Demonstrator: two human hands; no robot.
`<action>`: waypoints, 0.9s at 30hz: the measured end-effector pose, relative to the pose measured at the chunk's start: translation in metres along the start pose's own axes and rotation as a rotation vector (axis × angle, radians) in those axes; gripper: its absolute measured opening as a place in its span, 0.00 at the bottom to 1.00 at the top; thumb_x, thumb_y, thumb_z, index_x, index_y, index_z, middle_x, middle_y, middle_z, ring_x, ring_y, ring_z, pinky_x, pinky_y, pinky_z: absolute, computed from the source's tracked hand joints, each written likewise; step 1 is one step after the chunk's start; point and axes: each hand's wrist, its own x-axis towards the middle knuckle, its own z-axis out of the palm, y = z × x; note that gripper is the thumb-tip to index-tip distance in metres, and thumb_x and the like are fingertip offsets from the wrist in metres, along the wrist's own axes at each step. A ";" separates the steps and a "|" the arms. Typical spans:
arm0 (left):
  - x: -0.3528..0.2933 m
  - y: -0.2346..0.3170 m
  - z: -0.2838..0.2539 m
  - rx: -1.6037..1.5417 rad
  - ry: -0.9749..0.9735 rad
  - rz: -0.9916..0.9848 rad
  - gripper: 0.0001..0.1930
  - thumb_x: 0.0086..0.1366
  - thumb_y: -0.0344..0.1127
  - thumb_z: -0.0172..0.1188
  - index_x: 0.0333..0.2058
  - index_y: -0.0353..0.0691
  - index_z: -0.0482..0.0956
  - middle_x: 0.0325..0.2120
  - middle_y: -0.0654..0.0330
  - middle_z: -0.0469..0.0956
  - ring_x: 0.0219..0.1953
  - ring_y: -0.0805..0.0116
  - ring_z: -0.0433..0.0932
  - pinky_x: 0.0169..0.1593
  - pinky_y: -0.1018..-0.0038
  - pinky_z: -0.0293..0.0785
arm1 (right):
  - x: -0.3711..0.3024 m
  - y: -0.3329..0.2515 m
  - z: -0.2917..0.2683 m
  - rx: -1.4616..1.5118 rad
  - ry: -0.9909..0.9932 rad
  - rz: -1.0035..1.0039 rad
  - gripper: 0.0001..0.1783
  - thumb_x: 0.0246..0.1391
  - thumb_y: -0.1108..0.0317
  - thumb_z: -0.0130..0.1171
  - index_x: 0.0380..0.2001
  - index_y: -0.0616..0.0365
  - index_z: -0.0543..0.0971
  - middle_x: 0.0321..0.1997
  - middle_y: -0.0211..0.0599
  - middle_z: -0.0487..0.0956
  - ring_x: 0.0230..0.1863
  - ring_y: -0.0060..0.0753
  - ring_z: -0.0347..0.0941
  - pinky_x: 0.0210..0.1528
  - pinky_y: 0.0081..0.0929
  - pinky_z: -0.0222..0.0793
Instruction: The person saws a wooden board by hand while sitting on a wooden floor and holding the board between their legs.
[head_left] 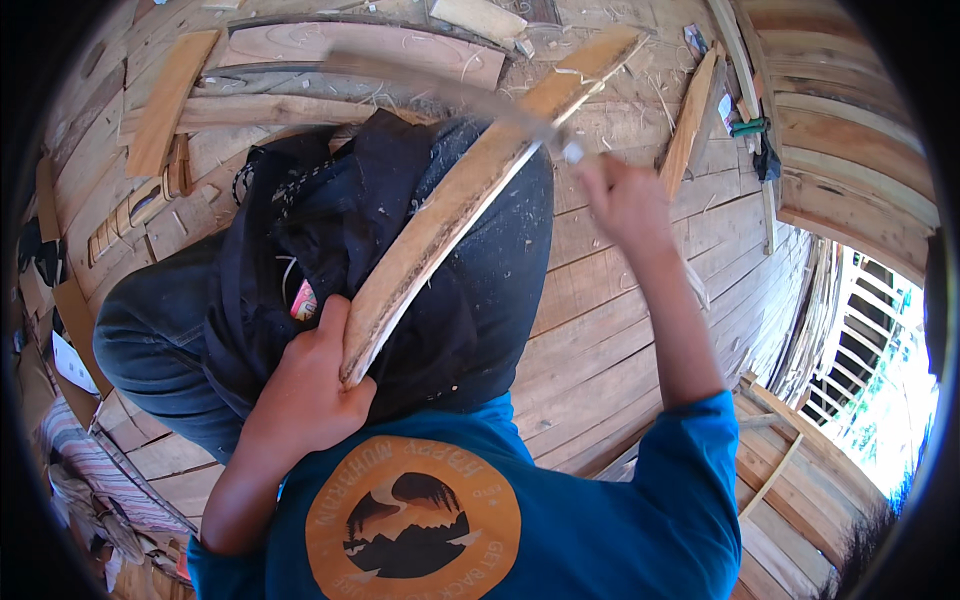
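A long, narrow wooden plank (440,225) slants across my lap, its lower end near my belly and its far end up and to the right. My left hand (315,385) is closed round that lower end. In my right hand (630,205) is the handle of a machete, fingers wrapped round it. The long machete blade (430,88) is smeared by motion and reaches left across the upper part of the plank. Along its right edge the plank shows pale, freshly cut wood, with a raised splinter near the far end.
Dark cloth (330,210) covers my lap. Several boards lie around, including a wide curved board (365,50) ahead and a narrow plank (690,125) at the right. Wood shavings litter the plank floor (590,310). A wooden wall (850,130) rises at the right, near a bright slatted opening.
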 end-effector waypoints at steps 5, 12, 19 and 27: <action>0.006 0.001 -0.002 0.043 -0.020 0.039 0.22 0.49 0.27 0.55 0.43 0.32 0.60 0.25 0.32 0.72 0.34 0.30 0.74 0.38 0.51 0.70 | 0.014 0.023 0.004 0.111 0.044 0.160 0.35 0.56 0.37 0.51 0.20 0.62 0.78 0.17 0.55 0.75 0.24 0.59 0.75 0.29 0.48 0.71; 0.002 -0.002 -0.005 -0.068 -0.048 0.012 0.24 0.48 0.25 0.55 0.45 0.34 0.60 0.25 0.35 0.70 0.34 0.30 0.72 0.38 0.57 0.68 | 0.022 0.048 -0.002 -0.022 0.101 0.264 0.35 0.58 0.37 0.48 0.21 0.62 0.78 0.18 0.54 0.76 0.26 0.58 0.76 0.30 0.48 0.72; 0.000 -0.007 -0.008 -0.116 -0.057 -0.017 0.23 0.48 0.25 0.55 0.45 0.34 0.61 0.25 0.37 0.71 0.35 0.31 0.72 0.39 0.56 0.69 | 0.001 0.002 0.003 0.018 0.040 -0.069 0.29 0.62 0.46 0.48 0.25 0.65 0.76 0.17 0.57 0.73 0.24 0.64 0.72 0.28 0.51 0.66; -0.001 -0.010 -0.015 -0.059 -0.143 -0.001 0.21 0.52 0.28 0.56 0.44 0.33 0.59 0.28 0.33 0.73 0.37 0.31 0.74 0.40 0.52 0.70 | -0.003 0.026 0.014 0.083 0.101 0.052 0.29 0.60 0.45 0.50 0.21 0.62 0.74 0.16 0.58 0.73 0.25 0.63 0.74 0.27 0.52 0.69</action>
